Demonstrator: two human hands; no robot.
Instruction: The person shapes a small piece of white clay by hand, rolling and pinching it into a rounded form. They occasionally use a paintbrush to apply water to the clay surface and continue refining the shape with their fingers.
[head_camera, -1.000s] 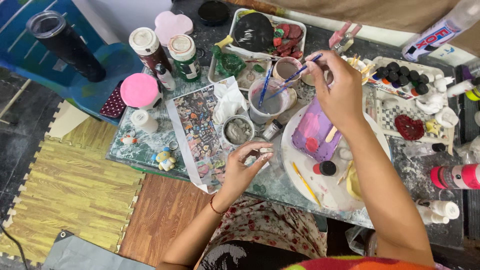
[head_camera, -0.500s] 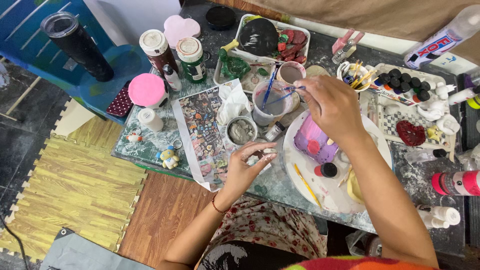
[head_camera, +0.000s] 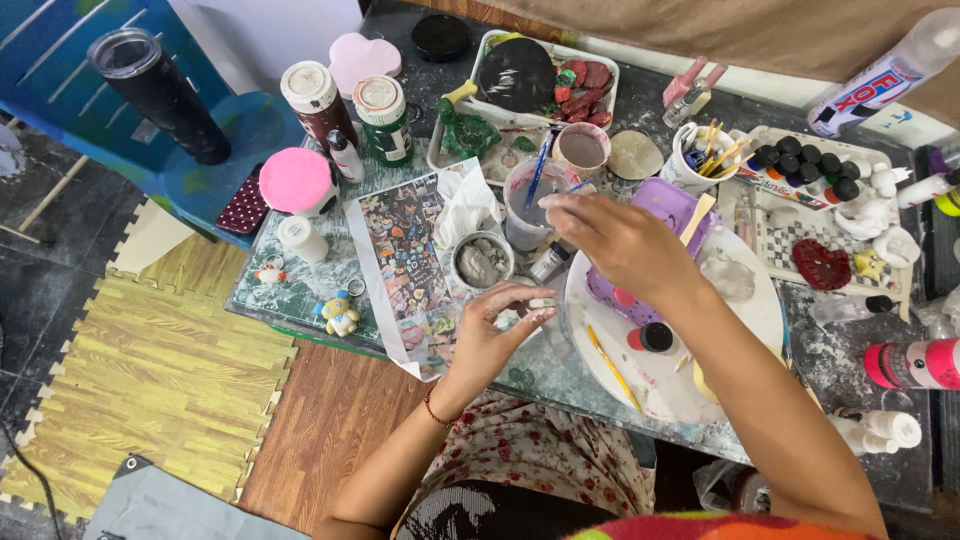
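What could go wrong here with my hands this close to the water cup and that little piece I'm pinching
The right hand hovers beside the water cup with brushes standing in it; a bump could tip it onto the printed picture sheet. The left hand pinches a small white piece over the crowded table edge; if it slips, it may drop to the floor. The open grey paste pot sits right by that hand and could smear it.

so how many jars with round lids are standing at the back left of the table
2: a dark red jar with a cream lid, and a green jar just to its right, touching or nearly so. Clutter may hide others.
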